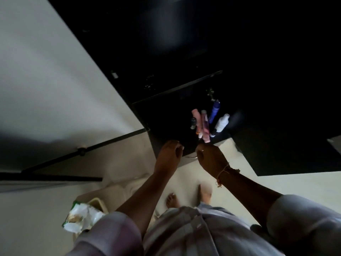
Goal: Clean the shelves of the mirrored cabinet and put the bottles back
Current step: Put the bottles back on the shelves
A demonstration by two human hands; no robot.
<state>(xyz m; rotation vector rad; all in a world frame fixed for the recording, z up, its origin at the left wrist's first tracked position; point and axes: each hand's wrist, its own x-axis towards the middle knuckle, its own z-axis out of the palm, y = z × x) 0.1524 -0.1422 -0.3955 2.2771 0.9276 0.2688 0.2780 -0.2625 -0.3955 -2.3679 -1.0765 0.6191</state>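
- Head view looks steeply down on the mirrored cabinet [184, 52], a large dark body across the upper middle and right. Its inside is too dim to read. One dark shelf [166, 117] juts toward the person, and every place below is given from it.
- Pale wall [46, 71] lies to the left of the dark shelf, and pale floor [258, 182] spreads below its front edge.
- Light striped clothing [184, 233] fills the bottom, well below the shelf.
- Crumpled white-and-green packet [83, 217] sits well below and to the left of the shelf; I cannot tell what it is.
- Left hand [169, 152] is at the shelf's front edge with its fingers curled. Whether it grips the edge, holds something small or holds nothing cannot be told.
- Right hand [210, 157] is just to the right of it at the same edge, drawn into a loose fist directly under the near end of the pink bottle [195, 119]. I cannot tell whether it pinches that bottle or only comes close.
- Bottles [204, 124] stand packed together on the right part of the shelf, the pink one with a blue bottle [215, 111] and a white bottle [222, 122].
- Judging by this, the step in hand is the putting back: the cluster is already on the shelf and is probably being set or straightened.
- Next move calls for a light touch at the near end of the cluster, since the bottles are crowded and a nudge to one could tip its neighbours.
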